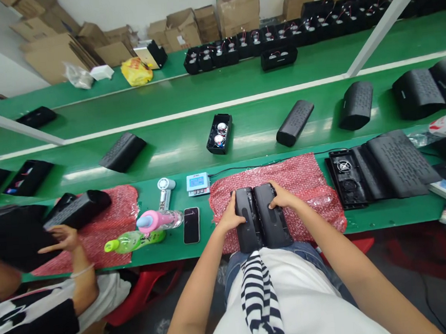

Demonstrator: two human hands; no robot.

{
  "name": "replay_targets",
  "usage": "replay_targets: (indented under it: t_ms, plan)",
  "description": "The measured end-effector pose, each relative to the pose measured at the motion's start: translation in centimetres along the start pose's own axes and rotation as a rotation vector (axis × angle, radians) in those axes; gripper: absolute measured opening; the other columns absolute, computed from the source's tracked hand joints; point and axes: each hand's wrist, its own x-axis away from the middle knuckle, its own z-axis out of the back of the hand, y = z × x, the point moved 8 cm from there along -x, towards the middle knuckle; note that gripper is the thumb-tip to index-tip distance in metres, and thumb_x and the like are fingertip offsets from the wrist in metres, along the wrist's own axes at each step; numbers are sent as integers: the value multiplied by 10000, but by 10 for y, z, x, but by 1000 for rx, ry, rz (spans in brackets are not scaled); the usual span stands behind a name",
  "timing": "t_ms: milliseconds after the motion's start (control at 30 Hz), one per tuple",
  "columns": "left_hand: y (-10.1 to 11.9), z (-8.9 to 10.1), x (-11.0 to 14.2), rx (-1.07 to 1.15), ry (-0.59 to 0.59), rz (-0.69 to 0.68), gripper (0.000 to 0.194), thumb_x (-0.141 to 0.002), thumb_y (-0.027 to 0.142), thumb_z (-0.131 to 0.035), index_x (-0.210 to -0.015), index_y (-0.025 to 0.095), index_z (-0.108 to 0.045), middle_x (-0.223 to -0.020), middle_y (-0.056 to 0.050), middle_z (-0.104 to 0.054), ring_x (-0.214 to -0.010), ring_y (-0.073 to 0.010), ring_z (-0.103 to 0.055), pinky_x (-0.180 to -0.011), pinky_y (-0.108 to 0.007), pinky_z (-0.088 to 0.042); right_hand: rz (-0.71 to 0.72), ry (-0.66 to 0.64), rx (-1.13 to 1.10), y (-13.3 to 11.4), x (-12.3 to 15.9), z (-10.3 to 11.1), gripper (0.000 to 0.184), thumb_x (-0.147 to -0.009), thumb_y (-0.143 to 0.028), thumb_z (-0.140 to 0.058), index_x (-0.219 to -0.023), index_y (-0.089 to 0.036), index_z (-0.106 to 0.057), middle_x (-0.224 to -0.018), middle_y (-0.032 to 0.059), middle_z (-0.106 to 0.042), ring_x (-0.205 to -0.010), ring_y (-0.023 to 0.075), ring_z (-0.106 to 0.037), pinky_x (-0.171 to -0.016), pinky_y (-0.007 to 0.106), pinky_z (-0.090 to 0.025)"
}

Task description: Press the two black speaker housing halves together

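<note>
Two long black speaker housings lie side by side on red bubble wrap at the table's front edge, close against my body. My left hand (pixel 230 217) grips the left housing (pixel 248 227), thumb on its upper face and fingers along its outer side. Around the far end of the right housing (pixel 272 222) my right hand (pixel 281 197) is closed, its thumb pressing the top. A narrow dark gap runs between the two pieces. The fingers under the outer edges are partly hidden.
Left of the bubble wrap (pixel 296 174) are a phone (pixel 191 225), a small meter with a screen (pixel 198 183), bottles (pixel 136 240) and a handheld fan (pixel 165 192). An open housing (pixel 346 178) lies right. Several speakers sit on the green belt (pixel 174 135). A co-worker's hand (pixel 63 238) is at left.
</note>
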Motion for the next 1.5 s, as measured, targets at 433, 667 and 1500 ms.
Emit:
replay_targets:
  t_ms: [433,667,1500]
  plan:
    - [-3,-2,-3,140,63,39,1188,-480,33,-690,-1466,251,-65,-1490,-107,-264,-1205,-253,-474,-1035,-379,-381,4,5,12,5,-4,0,1032,-456,-41,-773,-1354,-223,-298,-1039,48,-593,-905,235,-573,-839,343,-456]
    - [-6,-5,-5,233,-19,26,1230,-477,80,-737,-1463,263,-24,-1513,-122,-187,-1252,-259,-418,-1032,-394,-381,12,-3,7,5,-3,0,1016,-455,-43,-772,-1339,-231,-308,-1021,35,-592,-907,233,-571,-840,340,-453]
    - [-12,4,-9,244,139,68,942,-589,112,-661,-1428,233,-251,-1478,-62,-308,-1323,-217,-351,-1103,-339,-305,24,-14,8,5,-4,-1,1001,-462,-38,-773,-1331,-238,-317,-957,13,-600,-865,224,-582,-814,328,-466]
